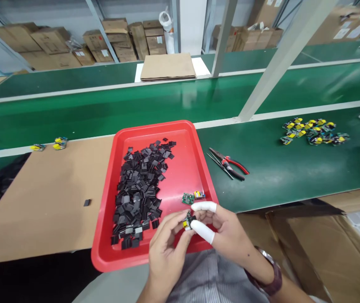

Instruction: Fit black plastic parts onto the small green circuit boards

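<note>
My left hand (165,248) and my right hand (222,229) meet over the near right corner of a red tray (183,130). Together they pinch a small circuit board (187,221) with a yellow part; white finger cots cover my right thumb and forefinger. A heap of small black flat pieces (140,189) fills the tray's left and middle. Two more small boards (192,196) lie on the tray just beyond my fingers.
Red-handled pliers and tweezers (228,163) lie on the green bench right of the tray. A cluster of boards with yellow parts (314,131) sits far right. A cardboard sheet (41,198) with one loose black piece (87,203) lies left. A green conveyor (104,109) runs behind.
</note>
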The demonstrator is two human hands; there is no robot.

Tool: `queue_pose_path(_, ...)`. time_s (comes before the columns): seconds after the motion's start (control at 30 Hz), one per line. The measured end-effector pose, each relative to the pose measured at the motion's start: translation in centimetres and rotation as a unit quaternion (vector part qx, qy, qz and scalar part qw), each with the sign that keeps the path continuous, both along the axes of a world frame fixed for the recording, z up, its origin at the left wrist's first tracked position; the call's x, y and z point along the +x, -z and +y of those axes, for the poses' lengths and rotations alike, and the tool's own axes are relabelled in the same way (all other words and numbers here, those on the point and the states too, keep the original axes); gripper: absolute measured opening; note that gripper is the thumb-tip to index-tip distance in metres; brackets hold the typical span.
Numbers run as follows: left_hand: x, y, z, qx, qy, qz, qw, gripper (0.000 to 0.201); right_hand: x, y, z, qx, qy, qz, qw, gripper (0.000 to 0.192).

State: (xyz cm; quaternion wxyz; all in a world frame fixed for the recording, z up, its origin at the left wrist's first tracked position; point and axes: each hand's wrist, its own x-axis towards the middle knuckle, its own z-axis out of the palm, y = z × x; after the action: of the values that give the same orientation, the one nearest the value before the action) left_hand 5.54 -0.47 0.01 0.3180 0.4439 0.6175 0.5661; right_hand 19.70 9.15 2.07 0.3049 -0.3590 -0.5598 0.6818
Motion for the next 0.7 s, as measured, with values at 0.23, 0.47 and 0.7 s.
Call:
queue_pose_path(0.23, -0.1, -0.2, 0.2, 0.005, 0.001, 0.013, 1.0, 0.036, -0.3, 0.1, -0.3, -0.008, -0.001, -0.006, 1.0, 0.001)
queue_pose_path(0.47, -0.1, -0.7, -0.1, -0.018, -0.027, 0.09, 0.995, 0.028, -0.5, -0.1, -0.8, 0.207, 0.0, -0.09, 0.974, 0.012)
queue_pose_path(0.7, 0.2, -0.7, -0.3, 0.016, -0.035, 0.144, 0.989, 0.035, 0.1, -1.8, -0.4, 0.356, -0.068, -0.163, 0.917, 0.021)
